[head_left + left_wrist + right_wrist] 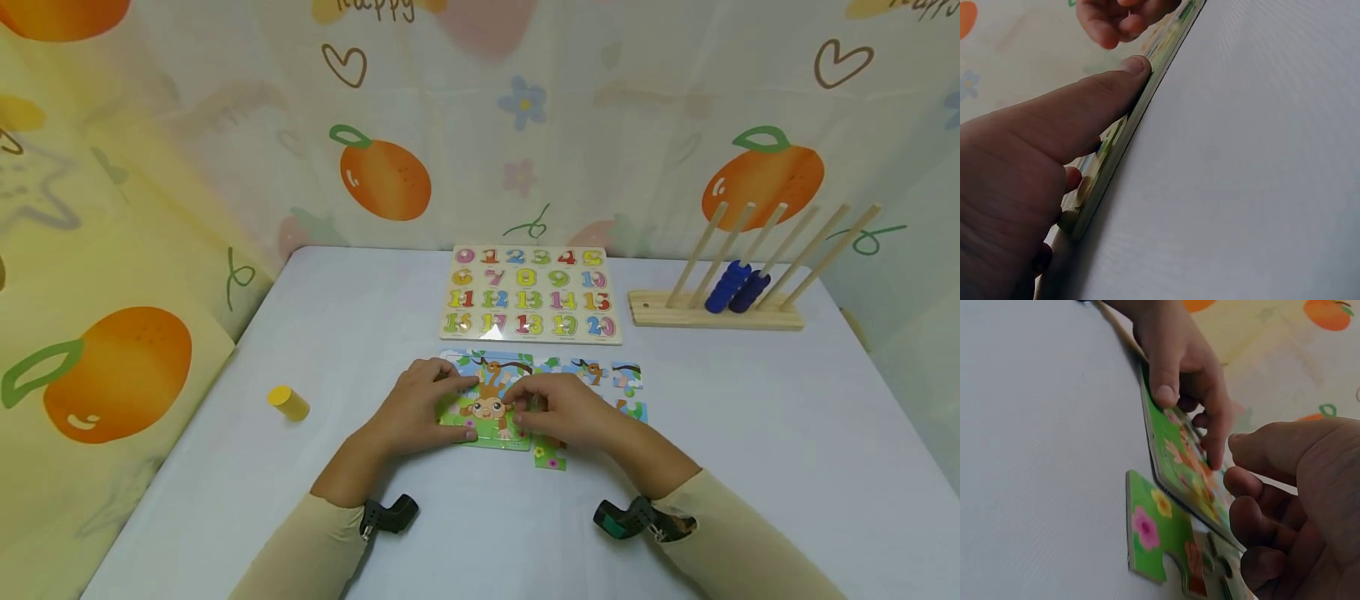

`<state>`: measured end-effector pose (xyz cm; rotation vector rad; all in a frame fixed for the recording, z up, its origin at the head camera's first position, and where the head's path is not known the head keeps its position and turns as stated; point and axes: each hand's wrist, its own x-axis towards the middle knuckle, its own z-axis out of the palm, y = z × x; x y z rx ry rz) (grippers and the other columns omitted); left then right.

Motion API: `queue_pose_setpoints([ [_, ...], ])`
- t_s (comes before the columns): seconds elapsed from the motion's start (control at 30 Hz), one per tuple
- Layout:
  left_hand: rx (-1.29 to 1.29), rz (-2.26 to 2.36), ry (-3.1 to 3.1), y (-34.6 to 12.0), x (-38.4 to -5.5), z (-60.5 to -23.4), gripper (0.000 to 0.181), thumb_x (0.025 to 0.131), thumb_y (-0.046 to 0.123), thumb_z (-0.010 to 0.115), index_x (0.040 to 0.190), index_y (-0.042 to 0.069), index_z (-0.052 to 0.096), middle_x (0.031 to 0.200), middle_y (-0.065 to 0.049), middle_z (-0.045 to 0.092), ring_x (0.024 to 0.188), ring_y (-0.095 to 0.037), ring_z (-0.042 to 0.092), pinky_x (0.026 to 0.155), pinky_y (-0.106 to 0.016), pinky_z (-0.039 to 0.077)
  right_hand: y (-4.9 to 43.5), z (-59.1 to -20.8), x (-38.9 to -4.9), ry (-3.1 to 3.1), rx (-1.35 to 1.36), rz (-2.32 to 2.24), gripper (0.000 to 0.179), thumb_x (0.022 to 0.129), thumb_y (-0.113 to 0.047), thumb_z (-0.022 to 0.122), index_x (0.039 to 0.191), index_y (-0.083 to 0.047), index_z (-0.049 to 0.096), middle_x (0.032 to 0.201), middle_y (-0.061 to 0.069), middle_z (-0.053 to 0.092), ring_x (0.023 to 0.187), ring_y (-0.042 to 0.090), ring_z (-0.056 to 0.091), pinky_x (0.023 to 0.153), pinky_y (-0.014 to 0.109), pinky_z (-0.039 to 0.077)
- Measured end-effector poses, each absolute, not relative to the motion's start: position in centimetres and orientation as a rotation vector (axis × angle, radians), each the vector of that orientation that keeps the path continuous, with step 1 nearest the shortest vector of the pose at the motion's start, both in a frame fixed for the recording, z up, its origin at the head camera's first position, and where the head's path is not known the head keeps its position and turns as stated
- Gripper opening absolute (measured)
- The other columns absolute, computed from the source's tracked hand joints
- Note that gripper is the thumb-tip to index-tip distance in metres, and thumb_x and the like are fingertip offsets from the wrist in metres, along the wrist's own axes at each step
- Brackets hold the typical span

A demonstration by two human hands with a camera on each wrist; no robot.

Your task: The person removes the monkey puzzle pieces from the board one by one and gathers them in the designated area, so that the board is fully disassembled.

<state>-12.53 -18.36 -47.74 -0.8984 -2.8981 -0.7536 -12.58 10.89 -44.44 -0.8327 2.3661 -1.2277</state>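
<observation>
A monkey jigsaw puzzle in a flat tray lies on the table. My left hand rests on its left part, fingers spread, the thumb on the near edge and the fingertips on the picture. Over the puzzle's right edge is my right hand, fingers loosely bent, with nothing visible between thumb and fingers in the right wrist view. Just beside the tray lies a loose puzzle piece with a pink and a yellow flower. More loose pieces lie to the right, some partly hidden by the right hand.
Behind the puzzle lies a wooden number board. At the back right stands a wooden peg stand with dark blue beads on its rods. A yellow cylinder lies on the left of the white table. Patterned cloth hangs behind.
</observation>
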Motion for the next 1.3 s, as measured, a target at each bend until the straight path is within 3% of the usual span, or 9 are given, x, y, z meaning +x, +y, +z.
queue_pose_setpoints([
  [0.37, -0.906, -0.758, -2.870, -18.5, -12.5, -48.3, 0.075, 0.079, 0.055, 0.092, 0.144, 0.024, 0.070, 0.123, 0.001, 0.057, 0.119, -0.024, 0.049, 0.100, -0.047, 0.040, 8.0, -44.2, -13.8, 2.392, -0.962, -1.109, 0.026, 0.100, -0.017, 0.077, 0.125, -0.012, 0.078, 0.118, -0.003, 0.074, 0.090, 0.011, 0.062, 0.082, 0.030, 0.052],
  [0.53, -0.914, -0.783, -2.864, -18.5, -12.4, -48.4, 0.076, 0.080, 0.056, 0.091, 0.145, 0.023, 0.070, 0.123, 0.002, 0.056, 0.120, -0.025, 0.049, 0.100, -0.046, 0.039, 6.7, -44.4, -14.1, 2.418, -1.031, -1.027, 0.028, 0.099, -0.016, 0.075, 0.126, -0.011, 0.078, 0.119, -0.002, 0.073, 0.104, 0.015, 0.064, 0.092, 0.035, 0.052],
  [0.83, -0.916, -0.766, -2.857, -18.5, -12.4, -48.2, 0.077, 0.080, 0.056, 0.091, 0.145, 0.022, 0.069, 0.122, 0.002, 0.057, 0.120, -0.025, 0.049, 0.099, -0.047, 0.039, 6.3, -44.4, -14.1, 2.429, -1.057, -0.857, 0.039, 0.088, -0.011, 0.081, 0.127, -0.015, 0.078, 0.116, -0.004, 0.067, 0.098, 0.012, 0.057, 0.086, 0.033, 0.049],
  [1.3, -0.902, -0.790, -2.866, -18.6, -12.5, -48.3, 0.076, 0.080, 0.055, 0.092, 0.145, 0.023, 0.070, 0.123, 0.002, 0.057, 0.121, -0.025, 0.049, 0.099, -0.046, 0.039, 6.1, -44.1, -13.9, 2.441, -0.991, -0.810, 0.043, 0.089, -0.005, 0.077, 0.130, -0.017, 0.075, 0.121, -0.004, 0.066, 0.105, 0.012, 0.060, 0.092, 0.036, 0.051],
])
